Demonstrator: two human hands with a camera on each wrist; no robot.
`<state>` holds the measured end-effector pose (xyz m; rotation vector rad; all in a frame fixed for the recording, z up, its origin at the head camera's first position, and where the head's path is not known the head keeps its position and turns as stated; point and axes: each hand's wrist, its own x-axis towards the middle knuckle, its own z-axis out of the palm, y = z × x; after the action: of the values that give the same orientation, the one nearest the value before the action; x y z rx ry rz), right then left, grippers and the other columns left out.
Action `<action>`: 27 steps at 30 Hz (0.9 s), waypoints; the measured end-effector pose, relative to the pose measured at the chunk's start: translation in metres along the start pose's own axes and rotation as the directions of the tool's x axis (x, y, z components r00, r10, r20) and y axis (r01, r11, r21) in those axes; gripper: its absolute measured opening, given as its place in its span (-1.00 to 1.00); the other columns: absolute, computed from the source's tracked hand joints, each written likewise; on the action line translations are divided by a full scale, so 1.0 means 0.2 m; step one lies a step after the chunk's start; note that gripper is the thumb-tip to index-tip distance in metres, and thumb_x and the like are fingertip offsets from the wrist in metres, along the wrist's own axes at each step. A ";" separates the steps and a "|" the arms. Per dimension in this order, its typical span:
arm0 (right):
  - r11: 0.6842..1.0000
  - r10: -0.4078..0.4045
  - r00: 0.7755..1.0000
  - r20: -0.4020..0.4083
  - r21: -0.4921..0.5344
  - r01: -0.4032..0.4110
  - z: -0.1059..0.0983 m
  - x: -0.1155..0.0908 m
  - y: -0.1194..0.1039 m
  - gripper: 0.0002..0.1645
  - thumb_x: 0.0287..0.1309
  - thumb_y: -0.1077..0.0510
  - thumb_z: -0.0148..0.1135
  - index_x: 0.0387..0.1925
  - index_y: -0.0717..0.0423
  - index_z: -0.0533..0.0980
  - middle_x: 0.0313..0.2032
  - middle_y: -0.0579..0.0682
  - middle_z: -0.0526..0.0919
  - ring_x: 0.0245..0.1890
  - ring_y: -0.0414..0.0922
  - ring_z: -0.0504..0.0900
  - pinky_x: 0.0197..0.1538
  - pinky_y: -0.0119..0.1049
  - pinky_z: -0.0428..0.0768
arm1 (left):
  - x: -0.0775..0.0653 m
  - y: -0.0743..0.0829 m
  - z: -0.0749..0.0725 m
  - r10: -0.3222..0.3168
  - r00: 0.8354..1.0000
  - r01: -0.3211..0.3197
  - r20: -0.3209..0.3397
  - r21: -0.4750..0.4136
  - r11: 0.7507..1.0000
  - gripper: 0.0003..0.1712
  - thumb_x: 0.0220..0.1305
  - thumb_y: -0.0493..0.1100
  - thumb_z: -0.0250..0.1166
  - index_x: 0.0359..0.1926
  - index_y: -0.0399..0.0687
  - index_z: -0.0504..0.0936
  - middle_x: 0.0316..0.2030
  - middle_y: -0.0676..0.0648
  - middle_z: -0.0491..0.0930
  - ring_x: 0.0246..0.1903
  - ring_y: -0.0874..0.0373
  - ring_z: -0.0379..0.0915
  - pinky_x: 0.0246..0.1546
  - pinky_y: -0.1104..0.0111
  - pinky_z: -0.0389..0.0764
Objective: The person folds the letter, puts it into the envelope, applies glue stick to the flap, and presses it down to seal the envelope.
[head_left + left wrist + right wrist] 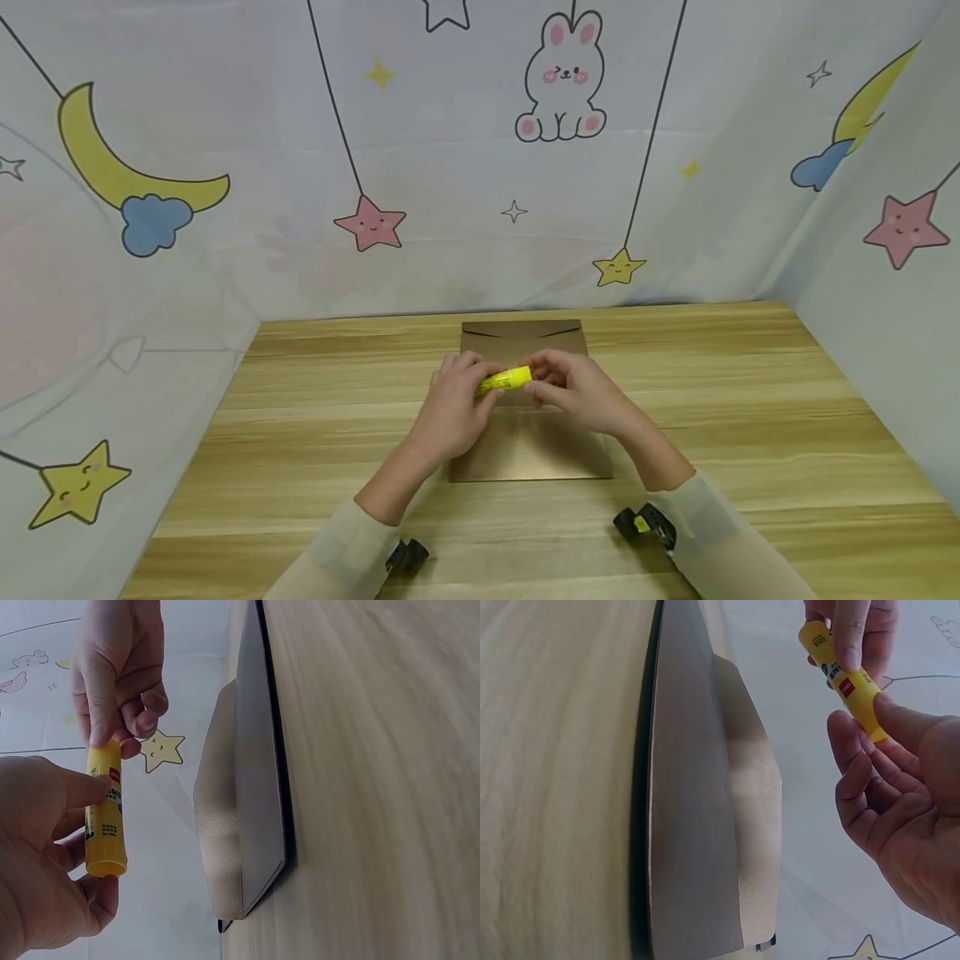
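Note:
A yellow glue stick [512,379] is held in the air above a brown paper envelope [525,454]. My left hand [453,404] grips its body between thumb and fingers, with the printed label showing in the left wrist view. At the other end, the thumb and fingertips of my right hand [581,390] pinch the yellow tip [876,729]. The envelope lies flat on the table; its raised flap [217,817] shows in both wrist views. Both hands cover part of the envelope in the head view.
The wood-grain table [300,467] meets a white cloth backdrop [465,150] printed with stars, moons and a rabbit. More cloth hangs at the left and right sides. A black wrist device [647,527] sits at the right sleeve, another black device [408,557] at the left.

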<state>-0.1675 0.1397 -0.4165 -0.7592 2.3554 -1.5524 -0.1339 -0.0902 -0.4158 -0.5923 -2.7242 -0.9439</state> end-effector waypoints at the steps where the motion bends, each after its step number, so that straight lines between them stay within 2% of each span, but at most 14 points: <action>1: 1.000 0.000 1.000 0.003 -0.012 0.000 0.00 0.00 0.00 -0.70 0.51 0.23 0.28 0.16 0.28 0.57 -0.15 0.27 0.71 -0.27 0.08 0.75 -0.09 0.10 0.75 | 0.00 0.00 0.00 0.002 1.000 -0.002 0.000 0.000 1.000 -0.70 0.36 -0.24 0.50 0.09 -0.10 0.76 -0.04 -0.02 0.61 -0.04 -0.01 0.42 -0.07 0.12 0.41; 8: 0.998 0.022 1.000 0.013 -0.059 -0.021 0.00 0.00 0.00 -0.74 0.55 0.10 0.26 0.06 0.21 0.60 -0.23 0.22 0.72 -0.29 0.12 0.74 -0.13 0.08 0.71 | -0.01 0.01 0.00 0.013 1.000 -0.013 0.007 -0.010 1.000 -0.69 0.36 -0.22 0.51 0.09 -0.11 0.75 -0.05 -0.01 0.61 -0.10 0.03 0.40 -0.12 0.16 0.37; 12: 0.996 0.042 0.999 -0.018 -0.080 -0.043 0.01 -0.01 0.00 -0.67 0.59 0.00 0.21 -0.05 0.22 0.62 -0.29 0.15 0.71 -0.31 0.09 0.73 -0.24 -0.14 0.67 | -0.01 0.01 0.00 0.022 1.000 -0.022 0.001 -0.019 1.000 -0.69 0.35 -0.22 0.52 0.08 -0.11 0.75 -0.06 -0.01 0.62 -0.12 0.04 0.41 -0.14 0.16 0.36; 16: 0.995 0.059 0.995 -0.077 -0.077 -0.065 0.02 0.00 0.00 -0.60 0.59 -0.07 0.21 -0.14 0.21 0.64 -0.37 0.06 0.70 -0.35 0.08 0.71 -0.35 -0.29 0.53 | -0.01 0.01 0.00 0.018 1.000 -0.019 -0.015 -0.029 0.999 -0.69 0.32 -0.21 0.54 0.06 -0.09 0.76 -0.07 0.00 0.66 -0.13 0.06 0.43 -0.13 0.15 0.36; 19: 0.996 0.071 0.992 -0.108 -0.040 -0.076 0.04 0.00 0.00 -0.61 0.57 -0.10 0.22 -0.06 0.17 0.64 -0.30 0.12 0.72 -0.36 0.07 0.72 -0.36 -0.26 0.56 | -0.01 0.01 0.00 0.006 1.000 -0.007 -0.027 -0.051 0.999 -0.69 0.30 -0.21 0.55 0.04 -0.08 0.77 -0.10 0.01 0.69 -0.13 0.04 0.47 -0.12 0.14 0.37; 22: 0.997 0.078 0.989 -0.128 -0.008 -0.079 0.04 -0.01 -0.01 -0.58 0.56 -0.12 0.23 0.10 0.13 0.61 -0.15 0.19 0.73 -0.33 0.06 0.73 -0.29 -0.12 0.67 | 0.00 0.00 0.00 -0.016 0.999 0.012 -0.030 -0.114 0.993 -0.70 0.30 -0.23 0.55 0.04 -0.12 0.77 -0.12 0.01 0.70 -0.14 0.04 0.51 -0.11 0.16 0.49; 24: 0.997 0.079 0.988 -0.136 0.004 -0.079 0.03 -0.01 -0.02 -0.53 0.55 -0.13 0.25 0.18 0.14 0.58 -0.08 0.20 0.73 -0.31 0.07 0.74 -0.22 -0.02 0.72 | 0.00 0.00 -0.01 -0.048 0.999 0.043 -0.025 -0.177 0.983 -0.69 0.31 -0.24 0.54 0.05 -0.13 0.76 -0.12 0.01 0.70 -0.15 0.06 0.52 -0.12 0.21 0.57; 27: 0.997 0.073 0.987 -0.143 -0.005 -0.074 0.03 -0.01 -0.03 -0.50 0.50 -0.12 0.31 0.21 0.15 0.56 -0.07 0.11 0.73 -0.28 0.05 0.74 -0.17 -0.05 0.74 | 0.00 0.00 -0.01 -0.100 0.995 0.093 -0.015 -0.263 0.960 -0.69 0.34 -0.23 0.53 0.08 -0.13 0.75 -0.11 0.02 0.70 -0.16 0.10 0.53 -0.18 0.25 0.65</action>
<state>-0.1615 0.1337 -0.4147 -0.5736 2.4636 -1.6150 -0.1342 -0.0925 -0.4139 -0.4875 -2.6437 -1.3408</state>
